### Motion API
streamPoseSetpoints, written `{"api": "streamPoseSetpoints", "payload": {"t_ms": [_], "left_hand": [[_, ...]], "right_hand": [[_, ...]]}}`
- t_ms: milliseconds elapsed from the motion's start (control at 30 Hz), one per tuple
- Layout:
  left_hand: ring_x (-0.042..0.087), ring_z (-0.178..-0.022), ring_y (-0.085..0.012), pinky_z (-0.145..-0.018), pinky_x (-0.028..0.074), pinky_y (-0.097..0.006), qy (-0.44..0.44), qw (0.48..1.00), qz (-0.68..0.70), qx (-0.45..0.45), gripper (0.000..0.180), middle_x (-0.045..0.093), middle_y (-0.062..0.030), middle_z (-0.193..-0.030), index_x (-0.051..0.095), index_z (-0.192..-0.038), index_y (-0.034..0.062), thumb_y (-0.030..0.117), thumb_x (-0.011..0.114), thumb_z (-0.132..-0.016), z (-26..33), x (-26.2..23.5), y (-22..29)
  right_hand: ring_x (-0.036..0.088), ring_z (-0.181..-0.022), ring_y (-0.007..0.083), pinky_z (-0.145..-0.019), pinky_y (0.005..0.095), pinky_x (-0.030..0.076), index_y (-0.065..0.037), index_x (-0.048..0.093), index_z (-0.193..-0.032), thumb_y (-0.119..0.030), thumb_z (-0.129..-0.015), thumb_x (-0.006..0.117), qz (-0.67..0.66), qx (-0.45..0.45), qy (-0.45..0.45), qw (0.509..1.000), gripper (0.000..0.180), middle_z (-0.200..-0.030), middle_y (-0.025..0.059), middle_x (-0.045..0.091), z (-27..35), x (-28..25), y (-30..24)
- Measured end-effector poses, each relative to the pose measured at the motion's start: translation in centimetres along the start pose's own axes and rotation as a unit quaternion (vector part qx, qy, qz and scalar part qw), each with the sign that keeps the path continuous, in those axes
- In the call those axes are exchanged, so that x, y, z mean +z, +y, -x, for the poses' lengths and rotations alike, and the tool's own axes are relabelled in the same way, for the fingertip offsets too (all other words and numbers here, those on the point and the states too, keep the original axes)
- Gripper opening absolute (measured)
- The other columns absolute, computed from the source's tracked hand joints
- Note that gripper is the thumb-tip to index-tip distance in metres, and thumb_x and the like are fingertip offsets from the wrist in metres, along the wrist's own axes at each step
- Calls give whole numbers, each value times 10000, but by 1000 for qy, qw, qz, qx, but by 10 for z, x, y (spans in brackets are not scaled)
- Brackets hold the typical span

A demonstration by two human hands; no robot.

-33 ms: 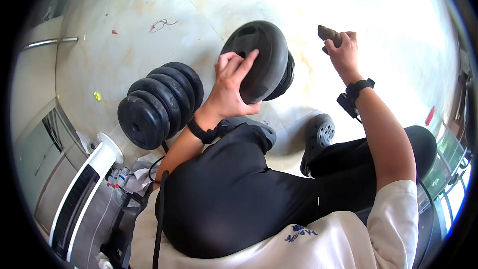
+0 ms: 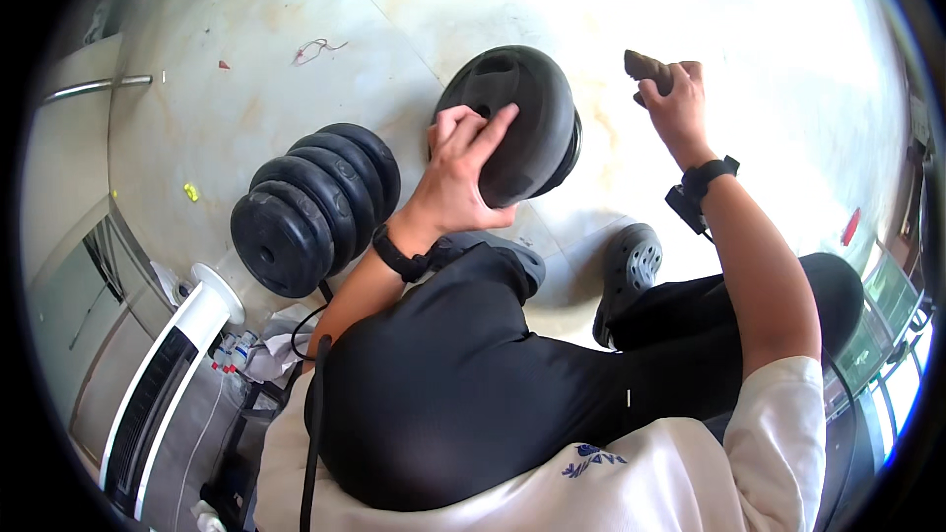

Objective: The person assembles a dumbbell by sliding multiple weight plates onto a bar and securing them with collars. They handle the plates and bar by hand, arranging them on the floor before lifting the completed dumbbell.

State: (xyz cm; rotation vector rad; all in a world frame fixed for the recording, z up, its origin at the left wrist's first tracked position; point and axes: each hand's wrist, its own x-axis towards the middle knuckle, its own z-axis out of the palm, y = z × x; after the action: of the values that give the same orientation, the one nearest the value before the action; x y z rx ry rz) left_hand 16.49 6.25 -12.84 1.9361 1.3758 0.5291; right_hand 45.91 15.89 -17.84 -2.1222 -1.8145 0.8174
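Note:
My left hand [image 2: 458, 167] grips a round black weight plate [image 2: 537, 123] in front of me. Its thumb is at the near lower rim and its fingers spread over the face beside the centre hole. Behind that plate, the edge of another dark round piece [image 2: 574, 153] peeks out, mostly hidden. Held away to the right, my right hand [image 2: 677, 103] has its fingers closed round a small dark brown, crumpled rag [image 2: 645, 67]. The rag is apart from the plate. A row of several black weight plates [image 2: 325, 202] stands on edge left of my left hand.
Grey clogs [image 2: 631, 271] on my feet stand close below the plate. A white tower-shaped appliance [image 2: 163, 384] is at the lower left, by small bottles [image 2: 232, 350]. Red string [image 2: 317, 49] and a yellow scrap [image 2: 191, 192] lie on the pale floor [image 2: 394, 0].
The plate under my left hand has turned slightly, showing more of its face and less of the dark piece behind it. My right hand has barely moved.

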Motion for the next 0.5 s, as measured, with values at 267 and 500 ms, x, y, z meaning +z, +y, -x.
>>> {"api": "streamPoseSetpoints", "payload": {"t_ms": [267,500], "left_hand": [[386,-1150,-308,-937,287,-439,-113,974,-175,93,879,469,-136,-1122,496,-1366,190,216,797,-541,17,43,-34],[370,-1214,-317,-1024,288,-448,-46,987,-150,41,553,457,-189,-1356,578,-1272,159,193,705,-736,48,51,-32]], "right_hand": [[564,-872,369,-762,439,473,3,582,-902,-252,-815,647,-90,-61,-40,993,277,-962,184,551,36,42,-20],[636,-903,382,-769,429,516,-70,570,-1144,-320,-892,604,-69,-33,-74,994,357,-1013,168,647,55,57,-43]]}}
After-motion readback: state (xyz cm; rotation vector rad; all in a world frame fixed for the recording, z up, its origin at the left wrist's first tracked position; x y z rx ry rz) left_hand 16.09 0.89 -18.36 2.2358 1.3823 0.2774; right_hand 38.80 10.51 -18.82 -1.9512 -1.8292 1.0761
